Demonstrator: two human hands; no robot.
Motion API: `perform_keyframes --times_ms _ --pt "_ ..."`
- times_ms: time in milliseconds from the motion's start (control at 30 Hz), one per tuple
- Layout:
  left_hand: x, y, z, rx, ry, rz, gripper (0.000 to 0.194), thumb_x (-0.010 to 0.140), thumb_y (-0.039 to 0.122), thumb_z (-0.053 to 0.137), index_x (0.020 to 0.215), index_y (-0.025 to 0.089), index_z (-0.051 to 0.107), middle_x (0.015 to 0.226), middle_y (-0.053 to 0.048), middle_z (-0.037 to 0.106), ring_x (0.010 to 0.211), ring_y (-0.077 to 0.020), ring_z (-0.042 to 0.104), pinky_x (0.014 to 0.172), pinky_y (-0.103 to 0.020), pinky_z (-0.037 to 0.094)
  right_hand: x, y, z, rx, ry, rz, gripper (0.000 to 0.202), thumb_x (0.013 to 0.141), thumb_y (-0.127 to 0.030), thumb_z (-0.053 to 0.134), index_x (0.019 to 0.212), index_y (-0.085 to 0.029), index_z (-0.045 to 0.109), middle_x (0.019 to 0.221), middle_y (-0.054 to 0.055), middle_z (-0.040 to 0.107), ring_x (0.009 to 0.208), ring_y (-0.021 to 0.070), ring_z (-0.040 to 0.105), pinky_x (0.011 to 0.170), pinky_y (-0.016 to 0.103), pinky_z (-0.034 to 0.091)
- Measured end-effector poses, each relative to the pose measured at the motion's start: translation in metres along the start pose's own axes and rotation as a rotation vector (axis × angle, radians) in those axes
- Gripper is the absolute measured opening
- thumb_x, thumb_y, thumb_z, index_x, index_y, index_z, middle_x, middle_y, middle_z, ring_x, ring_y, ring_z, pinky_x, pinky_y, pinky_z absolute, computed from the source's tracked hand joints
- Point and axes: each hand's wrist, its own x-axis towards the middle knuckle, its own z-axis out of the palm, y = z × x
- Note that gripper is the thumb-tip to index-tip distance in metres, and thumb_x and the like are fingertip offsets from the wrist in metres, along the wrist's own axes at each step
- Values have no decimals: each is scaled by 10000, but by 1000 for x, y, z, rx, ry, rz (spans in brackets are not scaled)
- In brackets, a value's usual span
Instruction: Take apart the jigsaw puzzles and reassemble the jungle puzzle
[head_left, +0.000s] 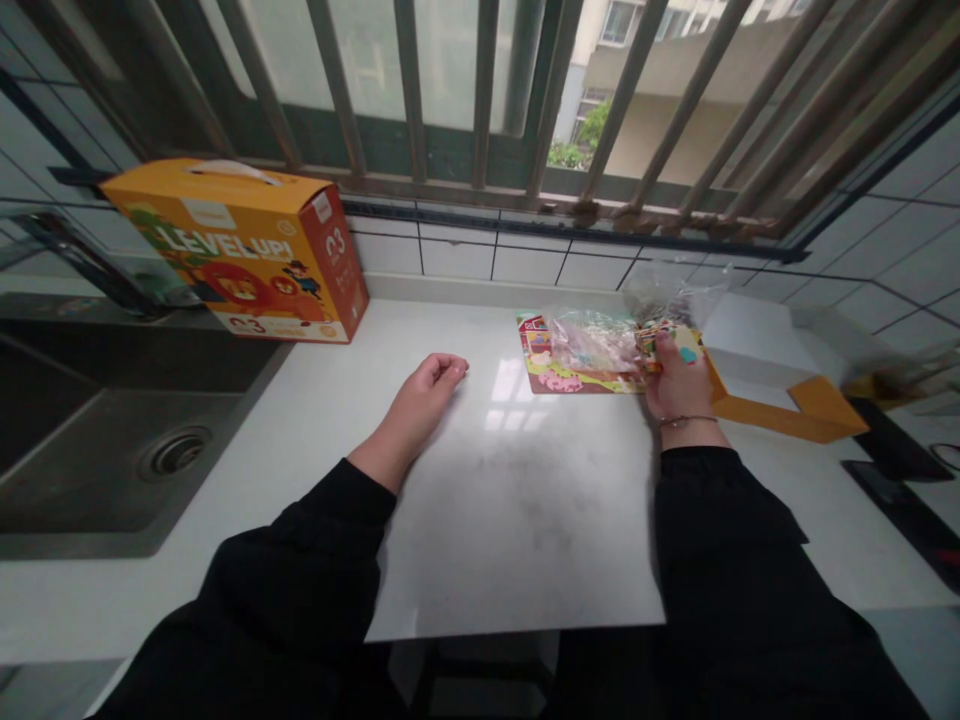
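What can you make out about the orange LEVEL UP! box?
The box looks like printed cardboard: orange front and top, redder side panel marked 03, pale carry handle on top. The front shows white LEVEL UP! lettering, orange cartoon animals and a dark-hatted figure. It stands upright, angled, on the pale counter by the sink. Its top looks closed; neither the left hand nor right hand touches it.
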Motion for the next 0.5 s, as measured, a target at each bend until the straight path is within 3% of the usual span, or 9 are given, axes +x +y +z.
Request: perform_keyframes --times_ms 67,100,167,233,333,367,433,500 --pt "1 -1 0 24 23 9 290 995 505 704 1089 230 700 1217 -93 744 1213 -255 670 1152 -429 467 -11 -16 7 124 -35 53 482 949 -727 573 1148 -289 568 1110 120 728 1025 297 761 846 488 656" --pt "2 -1 0 45 32 18 288 995 502 703 1086 229 698 1206 -91 747 1195 -255 675 1140 -430 474 -19 -27 11 228 -115 100 555 881 -772 657 1162 -297 606 1129 104 742 1078 321 763 887 535 660" --pt "2 0 -1 103 45 49 286 995 495 701 1092 226 694 1185 -88 754 1160 -254 684 1120 -431 485 -38 -52 19 379 -371 197 737 704 -839 820 1183 -299 671 1164 106 765 1182 372 743 966 601 644" --pt "1 3 -2 180 43 89 285 997 482 700 1112 222 692 1170 -88 757 1129 -257 694 1102 -437 502 -59 -76 29 445 -746 268 900 544 -785 971 1231 -265 711 1227 139 773 1226 391 734 1051 583 612" --pt "-4 9 -4 373 23 229 296 993 459 720 1171 224 691 1234 -102 744 1185 -277 689 1137 -470 502 -81 -98 45 450 -1318 286 882 557 -538 1077 1290 -229 699 1191 104 779 1138 326 762 1010 477 621" --pt "-6 10 -4 462 3 308 315 983 451 742 1199 228 686 1276 -107 732 1236 -289 675 1166 -488 489 -85 -100 49 443 -1454 279 843 581 -476 1082 1287 -219 699 1186 90 777 1111 297 763 999 438 616" --pt "-8 9 -1 654 -62 468 416 944 445 808 1277 240 666 1380 -117 699 1350 -314 622 1222 -522 456 -87 -97 56 438 -1597 272 795 615 -419 1077 1280 -200 701 1186 74 775 1073 252 759 986 384 603" --pt "-7 5 6 833 -120 552 604 880 452 889 1378 234 626 1474 -141 656 1421 -344 572 1253 -546 435 -85 -89 60 458 -1602 276 805 623 -413 1076 1296 -187 695 1190 69 773 1055 228 753 978 358 598"
